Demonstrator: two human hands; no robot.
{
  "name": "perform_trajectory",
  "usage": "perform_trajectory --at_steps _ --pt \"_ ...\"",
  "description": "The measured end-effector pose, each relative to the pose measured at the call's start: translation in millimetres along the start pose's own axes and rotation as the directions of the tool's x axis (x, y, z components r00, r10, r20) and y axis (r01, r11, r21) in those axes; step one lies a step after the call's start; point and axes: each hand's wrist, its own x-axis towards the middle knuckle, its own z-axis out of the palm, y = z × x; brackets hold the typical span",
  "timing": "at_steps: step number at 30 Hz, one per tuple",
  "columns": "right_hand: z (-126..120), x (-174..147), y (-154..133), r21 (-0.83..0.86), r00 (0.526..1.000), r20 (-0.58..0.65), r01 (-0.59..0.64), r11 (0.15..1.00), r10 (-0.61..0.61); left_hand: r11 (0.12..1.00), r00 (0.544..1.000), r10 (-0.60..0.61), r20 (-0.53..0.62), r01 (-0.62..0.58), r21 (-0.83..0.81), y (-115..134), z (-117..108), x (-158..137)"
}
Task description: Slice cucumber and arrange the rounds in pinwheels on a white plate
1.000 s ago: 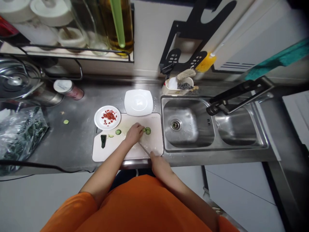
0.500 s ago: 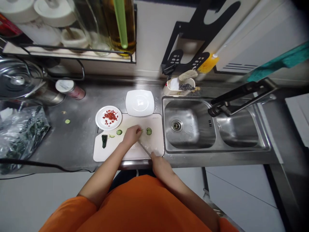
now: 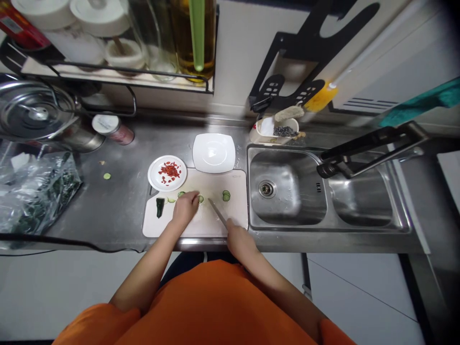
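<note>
On the white cutting board (image 3: 233,215), my left hand (image 3: 186,209) is closed, fingers curled together; what they hold, if anything, is hidden. A cucumber slice (image 3: 201,199) lies right by its fingertips, and another cucumber slice (image 3: 181,194) shows partly behind the hand. My right hand (image 3: 241,240) grips a knife (image 3: 217,213), its blade pointing up and left over the board, apart from the slices. Overlapping cucumber slices (image 3: 226,195) rest to the right. At the board's left lie a dark green cucumber piece (image 3: 160,207) and a pale sliver (image 3: 171,200).
A round white plate with red bits (image 3: 154,179) and a white square dish (image 3: 214,152) stand behind the board. To the right is a double sink (image 3: 287,187) with a black faucet (image 3: 345,153). A plastic bag of greens (image 3: 46,191) and a lidded can (image 3: 113,128) are left.
My left hand has moved left, away from the knife tip, and a cucumber slice now shows flat on the board beside it. The knife remains in my right hand. The view has shifted slightly.
</note>
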Motion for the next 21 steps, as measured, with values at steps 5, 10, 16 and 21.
perform_trajectory --at_steps 5,10,16,21 --pt "-3 0 -7 -0.012 0.999 -0.035 0.015 1.000 -0.016 0.999 0.995 0.034 -0.094 -0.030 0.039 -3 11 -20" --pt "1 4 -18 -0.027 0.996 -0.070 0.058 0.998 -0.060 0.999 0.993 0.019 -0.119 -0.016 0.028 -6 19 -26" --pt "2 6 -27 -0.026 0.995 -0.065 0.074 0.997 -0.076 1.000 0.992 0.016 -0.129 -0.017 -0.005 -10 23 -23" --pt "-1 5 -29 -0.038 0.995 -0.065 0.073 0.997 -0.076 1.000 0.994 -0.013 -0.109 0.010 -0.029 -9 22 -24"
